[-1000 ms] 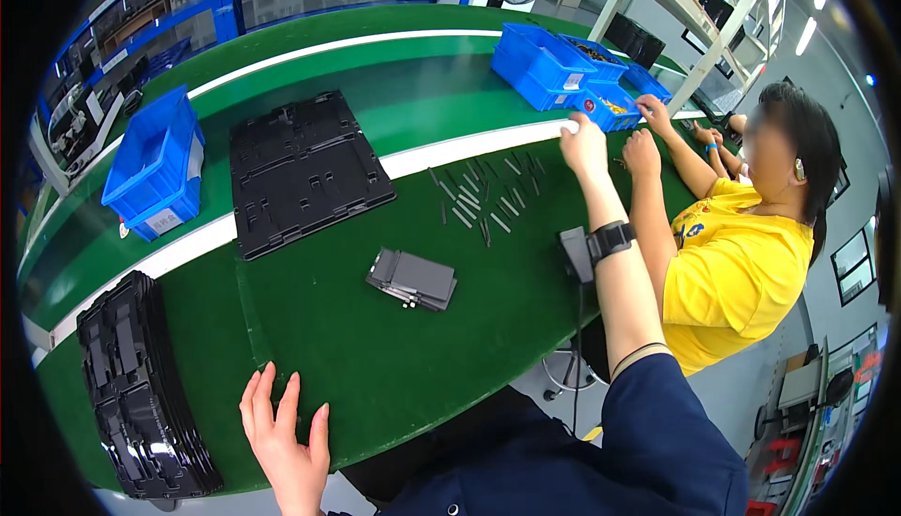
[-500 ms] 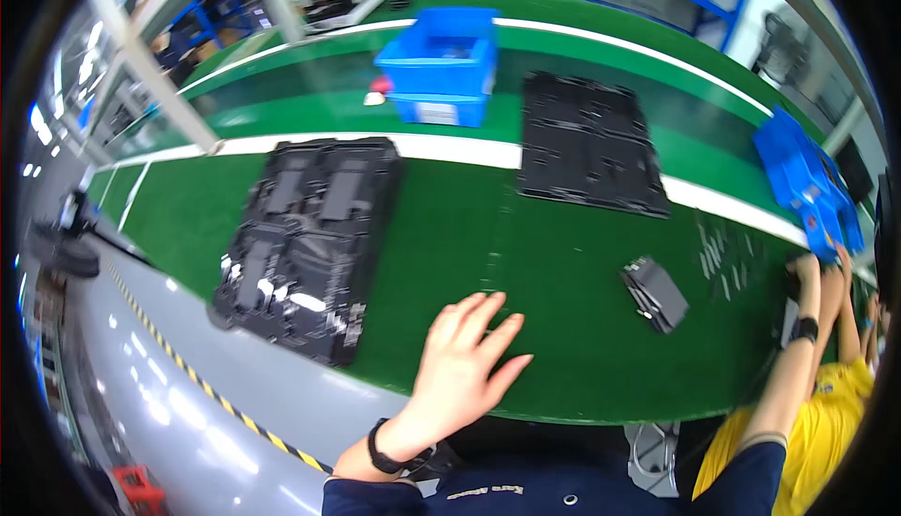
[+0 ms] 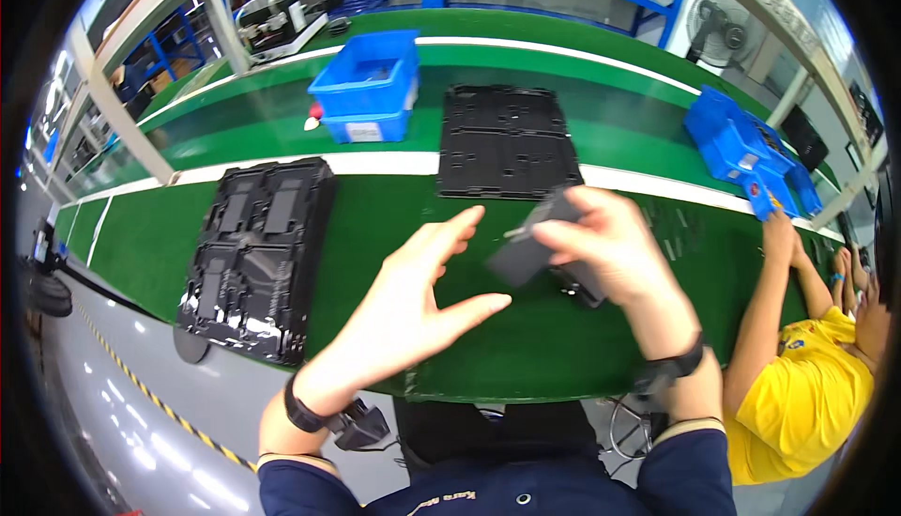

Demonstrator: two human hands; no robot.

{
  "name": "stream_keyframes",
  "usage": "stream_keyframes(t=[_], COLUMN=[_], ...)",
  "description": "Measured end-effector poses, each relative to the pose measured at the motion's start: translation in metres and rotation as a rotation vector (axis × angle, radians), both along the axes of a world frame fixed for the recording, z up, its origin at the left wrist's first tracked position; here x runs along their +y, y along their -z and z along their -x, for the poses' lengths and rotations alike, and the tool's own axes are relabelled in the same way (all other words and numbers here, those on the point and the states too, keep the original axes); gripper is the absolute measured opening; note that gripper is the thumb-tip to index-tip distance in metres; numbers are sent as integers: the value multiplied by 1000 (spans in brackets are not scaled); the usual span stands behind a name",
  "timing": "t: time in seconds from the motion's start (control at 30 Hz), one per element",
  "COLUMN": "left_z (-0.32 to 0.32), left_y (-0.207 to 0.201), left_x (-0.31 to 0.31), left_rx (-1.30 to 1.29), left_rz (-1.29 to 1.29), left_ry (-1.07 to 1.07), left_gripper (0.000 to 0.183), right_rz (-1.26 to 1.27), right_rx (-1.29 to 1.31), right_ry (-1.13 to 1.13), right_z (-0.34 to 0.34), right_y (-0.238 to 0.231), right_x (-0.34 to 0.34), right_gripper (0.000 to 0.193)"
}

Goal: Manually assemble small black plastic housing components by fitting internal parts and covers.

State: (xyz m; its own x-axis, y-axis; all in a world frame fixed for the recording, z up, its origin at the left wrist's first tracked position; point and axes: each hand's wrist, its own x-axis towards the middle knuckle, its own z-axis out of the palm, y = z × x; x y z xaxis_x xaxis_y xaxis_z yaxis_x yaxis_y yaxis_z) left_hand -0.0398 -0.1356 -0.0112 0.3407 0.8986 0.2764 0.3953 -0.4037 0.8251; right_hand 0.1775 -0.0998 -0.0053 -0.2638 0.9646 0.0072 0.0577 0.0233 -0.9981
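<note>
My right hand [image 3: 610, 244] grips a dark grey flat rectangular module [image 3: 522, 255] between thumb and fingers, tilted over the bench and slightly blurred. Beneath that hand, part of another black block [image 3: 584, 287] shows on the green surface; the hand hides most of it. To the left, my left hand [image 3: 404, 291] hovers open, thumb and fingers apart, nothing in it, a short gap from the module. Beyond both hands lies a black ribbed panel frame [image 3: 507, 140]. At the left, a black frame [image 3: 258, 253] fitted with several grey modules rests near the bench edge.
Blue bins [image 3: 371, 84] stand beyond the white line, and more blue bins [image 3: 741, 145] sit at the far right. Thin strips [image 3: 676, 230] lie right of my right hand. A co-worker in a yellow shirt [image 3: 798, 394] reaches toward the right bins.
My right hand has come from the right-hand bins to the middle and picked up a grey module from the stack. My left hand has stayed open near the middle. The view has shifted rightward.
</note>
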Motion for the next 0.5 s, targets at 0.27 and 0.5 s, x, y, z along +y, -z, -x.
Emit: stream_keyframes(t=[0.27, 0.5], left_z=[-4, -3], left_y=[44, 48], left_x=[50, 49], left_rx=[-340, -266], left_rz=[506, 559], left_ry=[152, 152], left_gripper=[25, 26], right_rz=[274, 149], right_rx=[237, -6], right_ry=[-56, -109], right_z=[0, -7], right_y=[39, 47], right_x=[7, 12], right_gripper=[29, 21])
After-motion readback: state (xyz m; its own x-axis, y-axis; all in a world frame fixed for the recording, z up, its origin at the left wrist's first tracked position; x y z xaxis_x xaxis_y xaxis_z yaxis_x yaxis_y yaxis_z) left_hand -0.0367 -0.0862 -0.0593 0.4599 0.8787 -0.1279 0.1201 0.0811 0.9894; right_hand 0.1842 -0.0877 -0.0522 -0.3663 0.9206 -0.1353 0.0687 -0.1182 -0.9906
